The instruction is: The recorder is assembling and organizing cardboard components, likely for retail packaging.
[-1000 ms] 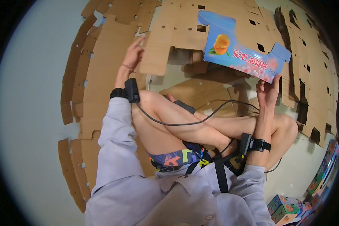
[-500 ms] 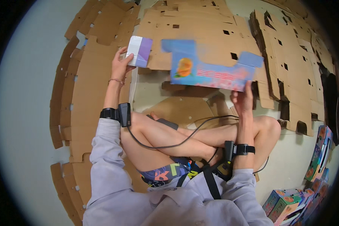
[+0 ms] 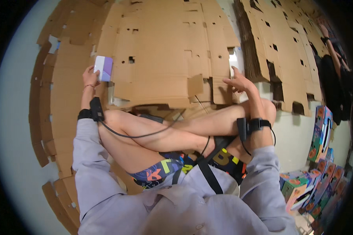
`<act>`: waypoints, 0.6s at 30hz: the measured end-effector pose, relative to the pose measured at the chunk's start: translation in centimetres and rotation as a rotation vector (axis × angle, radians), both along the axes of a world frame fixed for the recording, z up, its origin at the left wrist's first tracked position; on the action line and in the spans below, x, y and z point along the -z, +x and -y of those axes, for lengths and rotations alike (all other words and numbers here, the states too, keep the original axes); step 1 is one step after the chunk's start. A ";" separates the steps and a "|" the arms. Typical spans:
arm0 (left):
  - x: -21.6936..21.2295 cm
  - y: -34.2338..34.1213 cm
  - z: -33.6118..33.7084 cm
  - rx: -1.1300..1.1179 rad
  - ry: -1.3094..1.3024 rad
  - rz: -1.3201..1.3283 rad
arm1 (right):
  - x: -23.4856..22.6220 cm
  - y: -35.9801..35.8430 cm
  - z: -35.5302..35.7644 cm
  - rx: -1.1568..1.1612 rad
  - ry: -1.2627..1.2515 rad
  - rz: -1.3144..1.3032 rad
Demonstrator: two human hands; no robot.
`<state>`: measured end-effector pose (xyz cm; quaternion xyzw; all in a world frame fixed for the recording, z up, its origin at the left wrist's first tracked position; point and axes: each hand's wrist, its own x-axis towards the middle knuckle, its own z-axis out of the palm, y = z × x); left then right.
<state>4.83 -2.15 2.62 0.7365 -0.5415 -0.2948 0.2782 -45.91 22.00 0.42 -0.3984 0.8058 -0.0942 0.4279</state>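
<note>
My left hand [image 3: 91, 77] is closed on a flat, white-and-purple rectangular card [image 3: 104, 68], held by its left edge. Below the card lies the left border of a brown cardboard sheet [image 3: 157, 66] with cut-outs and fold lines, spread out in front of my crossed legs. My right hand [image 3: 240, 82] hovers by the sheet's right edge, empty, with its index finger stretched out and the other fingers loosely bent. A small upright flap [image 3: 195, 85] shows at the sheet's near right part.
Flattened cardboard [image 3: 72, 98] lies along the left, and a thick stack of cut cardboard [image 3: 259, 43] rises at the right. Colourful printed boxes [image 3: 298, 188] stand at the lower right. Another person's arm [image 3: 332, 51] shows at the far right. A black cable [image 3: 145, 136] crosses my legs.
The blue printed cardboard piece with an orange fruit has left my right hand and is out of view. That hand has opened. The whole view has shifted; the left hand still holds the card.
</note>
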 end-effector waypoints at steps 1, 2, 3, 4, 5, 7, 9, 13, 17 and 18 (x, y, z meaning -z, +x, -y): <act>0.1 -0.5 -0.1 0.014 0.017 -0.013 | 1.0 -0.3 -0.5 0.014 0.017 -0.013; 0.2 -0.9 -0.2 0.029 0.022 -0.002 | 2.7 -0.6 -1.0 0.028 -0.164 -0.004; 0.1 -0.4 -0.6 0.026 0.019 0.016 | 2.5 0.2 -0.7 0.024 -0.353 0.013; 0.4 0.0 0.0 0.059 0.026 0.025 | 1.8 0.3 -0.3 0.106 -0.415 0.026; 0.8 0.1 0.1 0.050 0.032 0.022 | 0.7 0.0 -0.5 0.246 -0.418 0.297; 0.1 -1.3 -0.5 0.066 0.033 0.033 | -0.5 -1.6 -0.6 0.393 -0.413 0.771; -0.2 -1.6 -0.8 0.054 0.040 0.043 | -0.6 -0.6 -0.5 0.443 -0.427 0.816; 0.4 -0.9 -0.2 0.066 0.045 -0.008 | 0.4 -0.7 0.2 0.383 -0.402 0.676; -0.3 -1.5 -0.8 0.058 0.083 0.007 | 2.2 -1.9 0.9 0.396 -0.519 0.782; -0.7 -1.7 -0.8 0.049 0.113 0.016 | 2.9 -2.4 1.3 0.399 -0.541 0.806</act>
